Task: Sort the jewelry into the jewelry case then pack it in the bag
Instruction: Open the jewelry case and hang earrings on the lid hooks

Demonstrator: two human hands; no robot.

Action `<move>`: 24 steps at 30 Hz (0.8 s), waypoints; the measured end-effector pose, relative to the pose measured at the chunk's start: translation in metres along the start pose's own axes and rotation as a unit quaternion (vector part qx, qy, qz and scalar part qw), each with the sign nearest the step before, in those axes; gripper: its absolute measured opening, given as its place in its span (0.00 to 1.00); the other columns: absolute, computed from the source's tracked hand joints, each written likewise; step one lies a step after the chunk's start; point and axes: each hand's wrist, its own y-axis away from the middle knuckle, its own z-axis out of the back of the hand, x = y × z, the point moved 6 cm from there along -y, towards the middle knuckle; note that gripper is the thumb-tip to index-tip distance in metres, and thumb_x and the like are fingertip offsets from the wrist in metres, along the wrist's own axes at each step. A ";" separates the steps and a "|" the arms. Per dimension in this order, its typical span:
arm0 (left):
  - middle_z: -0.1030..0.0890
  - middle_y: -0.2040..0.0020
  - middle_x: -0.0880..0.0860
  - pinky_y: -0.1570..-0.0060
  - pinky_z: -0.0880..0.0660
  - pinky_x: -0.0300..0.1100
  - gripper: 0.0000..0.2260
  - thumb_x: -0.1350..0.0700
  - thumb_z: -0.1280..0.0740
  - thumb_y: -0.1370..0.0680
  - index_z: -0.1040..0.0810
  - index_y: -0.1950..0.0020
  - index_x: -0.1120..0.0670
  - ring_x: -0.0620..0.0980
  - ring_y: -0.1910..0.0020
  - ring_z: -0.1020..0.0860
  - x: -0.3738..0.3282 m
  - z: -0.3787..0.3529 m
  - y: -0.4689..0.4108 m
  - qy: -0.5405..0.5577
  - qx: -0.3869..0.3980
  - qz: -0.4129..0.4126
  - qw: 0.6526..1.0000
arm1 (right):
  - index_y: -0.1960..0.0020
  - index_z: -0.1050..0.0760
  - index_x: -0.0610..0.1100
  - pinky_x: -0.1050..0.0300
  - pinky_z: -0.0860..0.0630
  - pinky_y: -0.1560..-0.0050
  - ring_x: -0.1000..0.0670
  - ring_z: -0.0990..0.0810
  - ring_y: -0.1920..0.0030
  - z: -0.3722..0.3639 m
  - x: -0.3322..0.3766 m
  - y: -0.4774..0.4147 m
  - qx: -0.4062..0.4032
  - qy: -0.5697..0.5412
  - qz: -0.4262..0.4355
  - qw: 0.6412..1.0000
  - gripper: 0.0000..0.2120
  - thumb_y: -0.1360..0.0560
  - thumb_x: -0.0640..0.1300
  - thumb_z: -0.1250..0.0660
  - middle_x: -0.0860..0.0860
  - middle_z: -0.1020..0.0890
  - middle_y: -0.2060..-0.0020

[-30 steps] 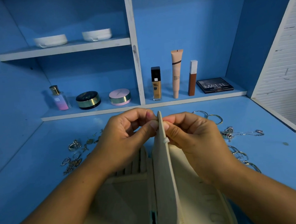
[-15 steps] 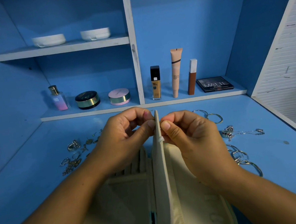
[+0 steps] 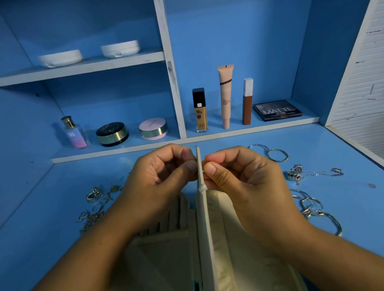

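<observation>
A cream jewelry case (image 3: 162,266) lies open on the blue table in front of me. Its middle flap (image 3: 204,223) stands upright, edge-on to me. My left hand (image 3: 159,183) pinches the flap's top from the left. My right hand (image 3: 245,182) pinches it from the right, thumb and forefinger closed on something too small to make out. Silver rings and earrings (image 3: 93,205) lie scattered left of the case. Hoops (image 3: 274,155), a chain necklace (image 3: 312,174) and bangles (image 3: 316,209) lie to the right.
Behind the table a low shelf holds a perfume bottle (image 3: 74,135), two round compacts (image 3: 133,132), a foundation bottle (image 3: 199,110), two tubes (image 3: 235,97) and a MATTE palette (image 3: 277,109). Two white round cases (image 3: 88,53) sit on the upper shelf. A white slatted panel (image 3: 371,71) stands at right.
Both hands stay pinched at the flap's top; my right fingers have shifted slightly along its edge. The jewelry on the table has not moved.
</observation>
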 end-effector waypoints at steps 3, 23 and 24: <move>0.17 0.61 0.46 0.60 0.25 0.29 0.13 0.52 0.35 0.31 0.21 0.52 0.58 0.38 0.61 0.19 0.000 -0.001 0.000 0.007 0.000 0.005 1.000 | 0.57 0.21 0.39 0.65 0.22 0.62 0.55 0.18 0.65 0.000 0.000 -0.001 -0.002 -0.001 0.004 1.000 0.08 0.34 0.41 0.32 0.50 0.16 0.66; 0.16 0.57 0.48 0.55 0.22 0.34 0.11 0.47 0.34 0.32 0.21 0.54 0.50 0.44 0.55 0.17 0.005 -0.001 0.000 -0.024 -0.008 0.011 1.000 | 0.58 0.23 0.40 0.68 0.23 0.63 0.57 0.19 0.67 0.002 0.001 -0.008 0.031 0.004 -0.036 0.999 0.05 0.26 0.34 0.35 0.51 0.17 0.69; 0.16 0.58 0.47 0.55 0.22 0.34 0.12 0.47 0.34 0.32 0.21 0.54 0.50 0.43 0.56 0.17 0.005 -0.001 0.000 -0.023 -0.009 0.011 1.000 | 0.58 0.23 0.40 0.68 0.23 0.63 0.58 0.19 0.68 0.001 0.002 -0.009 0.037 0.006 -0.038 0.999 0.05 0.26 0.33 0.36 0.52 0.18 0.70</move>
